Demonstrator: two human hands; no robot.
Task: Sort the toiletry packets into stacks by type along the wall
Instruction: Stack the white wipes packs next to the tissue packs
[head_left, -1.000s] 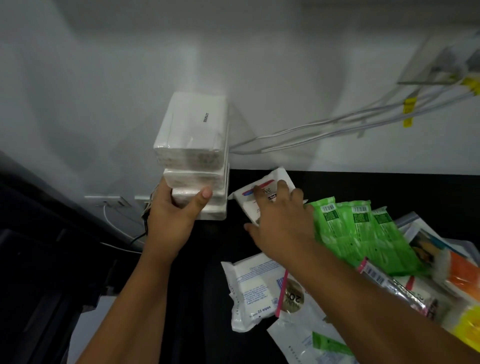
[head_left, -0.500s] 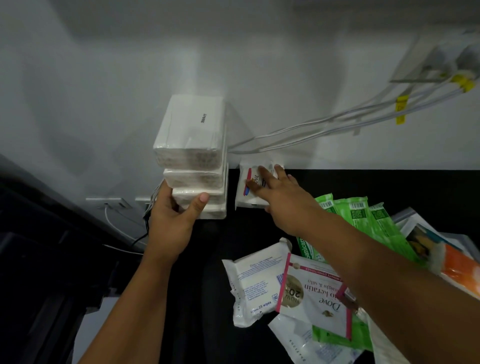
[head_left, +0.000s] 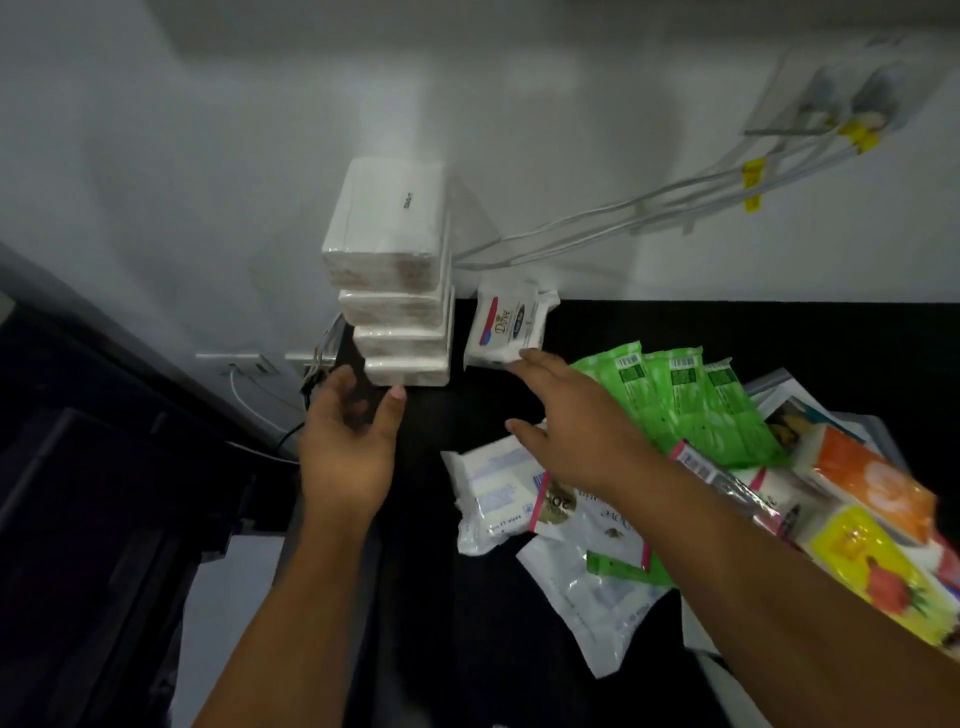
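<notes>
We see the white wall (head_left: 208, 156) meeting the back of a black counter (head_left: 727, 332), where a stack of four white tissue packs (head_left: 395, 291) stands against the wall and a loose heap of packets (head_left: 493, 493) lies to its right, with a fan of green packets (head_left: 675, 400) on the heap's far side. Just beside the stack lies a small white Dove packet (head_left: 506, 327), its far end against the wall. The left hand (head_left: 348, 441) sits just before the bottom pack, fingers loosely spread and holding nothing, while the right hand (head_left: 576, 421) reaches out with straight fingers, one fingertip at the Dove packet's near edge.
</notes>
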